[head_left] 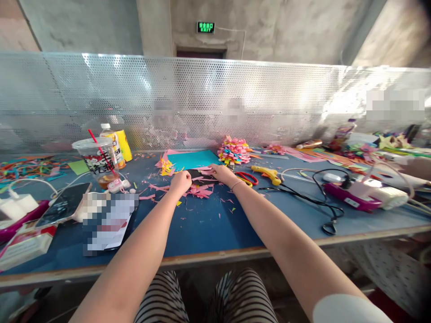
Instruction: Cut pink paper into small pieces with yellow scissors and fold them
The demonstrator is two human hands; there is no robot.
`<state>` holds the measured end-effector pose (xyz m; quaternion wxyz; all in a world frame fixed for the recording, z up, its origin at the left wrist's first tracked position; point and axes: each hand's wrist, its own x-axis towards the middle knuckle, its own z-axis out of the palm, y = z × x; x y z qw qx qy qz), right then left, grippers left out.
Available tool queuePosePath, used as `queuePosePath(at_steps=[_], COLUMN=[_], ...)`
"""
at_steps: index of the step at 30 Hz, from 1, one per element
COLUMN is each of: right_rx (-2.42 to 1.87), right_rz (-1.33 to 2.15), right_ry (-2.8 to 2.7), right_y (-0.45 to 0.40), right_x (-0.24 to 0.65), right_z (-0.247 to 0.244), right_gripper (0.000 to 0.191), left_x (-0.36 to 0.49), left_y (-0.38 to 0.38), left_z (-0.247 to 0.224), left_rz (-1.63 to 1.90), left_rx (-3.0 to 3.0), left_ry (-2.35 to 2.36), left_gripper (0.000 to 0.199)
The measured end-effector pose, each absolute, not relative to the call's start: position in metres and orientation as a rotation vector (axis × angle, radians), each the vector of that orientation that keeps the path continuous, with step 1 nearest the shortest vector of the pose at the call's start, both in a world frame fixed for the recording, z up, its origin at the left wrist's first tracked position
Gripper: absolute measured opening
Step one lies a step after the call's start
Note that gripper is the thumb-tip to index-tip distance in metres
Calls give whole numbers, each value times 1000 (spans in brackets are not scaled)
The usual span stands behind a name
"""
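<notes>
My left hand (182,181) is curled closed at the left end of a flat dark piece (198,177) on the table; what its fingers pinch, if anything, is hidden. Across from it, my right hand (222,174) has its fingers closed at the edge of a pink paper strip (204,171) lying over the dark piece. Pink paper scraps (201,191) are heaped just below the hands. Behind them lies a turquoise paper sheet (195,159). A bunched pink, yellow and blue paper flower (234,150) stands beyond my right hand.
Red-and-yellow-handled scissors (247,178) and a yellow-handled tool (267,174) lie right of my hand, near black cables (303,197) and a purple power strip (352,197). At left are a plastic cup (97,163), phones (112,224) and a bottle (116,143). A perforated metal screen (202,103) stands behind.
</notes>
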<state>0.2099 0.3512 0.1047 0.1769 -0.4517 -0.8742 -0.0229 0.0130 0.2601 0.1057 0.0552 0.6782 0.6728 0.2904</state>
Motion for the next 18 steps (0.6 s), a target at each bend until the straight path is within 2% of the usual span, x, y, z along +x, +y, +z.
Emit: queuePosePath(at_steps=[10, 18], right_rx=[-1291, -1381], right_rz=[-134, -147], right_ry=[-2543, -2546], right_y=[349, 348], right_x=[213, 229], right_z=[104, 123], right_gripper=[36, 31], left_x=[0, -13], left_y=[263, 261], left_z=[108, 121], left_rz=[930, 616], left_rx=[1963, 2034], left_ry=[2080, 2008], left_gripper=[21, 15])
